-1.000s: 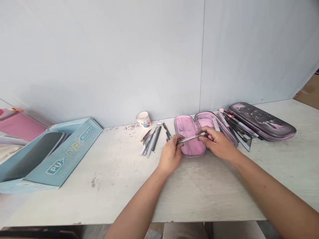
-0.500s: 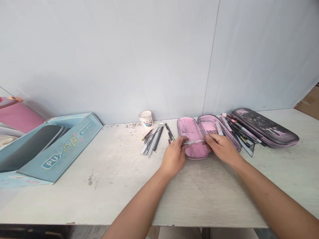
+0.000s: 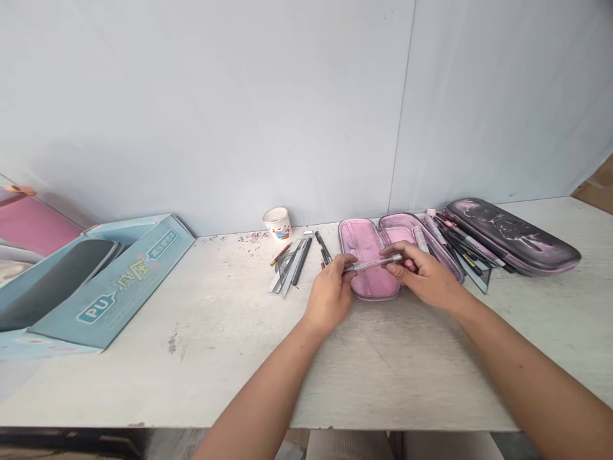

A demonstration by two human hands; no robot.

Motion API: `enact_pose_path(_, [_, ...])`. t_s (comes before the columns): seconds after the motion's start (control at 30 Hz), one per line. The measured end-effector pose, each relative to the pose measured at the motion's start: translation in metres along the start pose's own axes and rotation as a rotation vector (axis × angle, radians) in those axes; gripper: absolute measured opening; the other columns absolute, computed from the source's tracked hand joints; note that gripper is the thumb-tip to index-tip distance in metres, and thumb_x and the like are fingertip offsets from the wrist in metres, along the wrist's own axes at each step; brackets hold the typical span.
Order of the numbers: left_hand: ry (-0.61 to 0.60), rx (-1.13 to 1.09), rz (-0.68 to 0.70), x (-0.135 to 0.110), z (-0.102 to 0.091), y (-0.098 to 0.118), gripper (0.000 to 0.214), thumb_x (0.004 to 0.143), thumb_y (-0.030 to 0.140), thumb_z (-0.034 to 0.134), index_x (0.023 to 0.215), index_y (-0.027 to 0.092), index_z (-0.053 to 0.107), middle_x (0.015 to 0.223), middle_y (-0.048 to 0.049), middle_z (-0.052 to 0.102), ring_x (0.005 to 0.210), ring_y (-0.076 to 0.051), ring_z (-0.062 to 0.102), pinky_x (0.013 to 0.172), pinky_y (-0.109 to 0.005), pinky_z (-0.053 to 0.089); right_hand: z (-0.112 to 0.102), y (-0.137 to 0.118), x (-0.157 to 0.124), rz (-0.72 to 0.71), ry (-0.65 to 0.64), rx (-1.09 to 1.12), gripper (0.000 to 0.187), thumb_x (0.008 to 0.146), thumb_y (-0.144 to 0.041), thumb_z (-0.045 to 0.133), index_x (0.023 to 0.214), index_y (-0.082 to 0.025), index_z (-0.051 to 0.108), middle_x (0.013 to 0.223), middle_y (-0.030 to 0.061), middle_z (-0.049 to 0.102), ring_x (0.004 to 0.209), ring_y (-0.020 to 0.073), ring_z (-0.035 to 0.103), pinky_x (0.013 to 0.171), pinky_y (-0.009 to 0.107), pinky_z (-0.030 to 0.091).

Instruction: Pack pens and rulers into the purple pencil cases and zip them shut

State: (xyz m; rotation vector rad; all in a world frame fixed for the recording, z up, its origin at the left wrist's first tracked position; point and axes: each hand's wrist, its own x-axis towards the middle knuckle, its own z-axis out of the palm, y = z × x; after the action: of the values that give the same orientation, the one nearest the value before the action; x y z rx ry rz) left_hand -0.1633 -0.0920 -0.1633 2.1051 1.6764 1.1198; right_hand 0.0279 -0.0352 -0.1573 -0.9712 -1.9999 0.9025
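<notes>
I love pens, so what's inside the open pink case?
A pale tube shows in the right half of the pink case. The right hand hides part of that half; what's there can't be seen.

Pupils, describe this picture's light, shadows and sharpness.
In the head view: diffuse light; faint shadow on the wall above the blue box; dim shading on the table below the open pink case; the slim item between left hand and right hand lacks detail.

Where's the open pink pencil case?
In the head view, the pink case lies right of centre on the table, partly behind the right hand, left of the black case.
</notes>
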Motion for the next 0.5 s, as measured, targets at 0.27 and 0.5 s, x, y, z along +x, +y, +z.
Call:
enact_pose_path(0.27, [-0.015, 0.013, 0.02, -0.0007, 0.001, 0.0002, 0.024, 0.085, 0.014, 0.042, 0.107, 0.019, 0.047, 0.101, -0.0054, 0.063, 0.093, -0.016, 0.059, 0.08, -0.03, 0.047, 0.0013, 0.0001, -0.0012, 0.018, 0.044, -0.031, 0.032, 0.082, -0.049, 0.045, 0.086, -0.02, 0.058, 0.067, -0.0008, 0.059, 0.057, 0.0116, 0.048, 0.055, 0.024, 0.035])
enact_pose_path(0.5, [-0.032, 0.036, 0.024, -0.0008, 0.0006, 0.001, 0.026, 0.084, 0.013, 0.041, 0.109, 0.02, 0.046, 0.103, -0.0052, 0.062, 0.094, -0.016, 0.059, 0.081, -0.029, 0.046, 0.0018, -0.0036, -0.0029, 0.052, 0.09, -0.087, 0.036, 0.084, -0.049, 0.041, 0.07, -0.019, 0.056, 0.055, -0.0015, 0.053, 0.054, 0.0112, 0.047, 0.052, 0.023, 0.034])
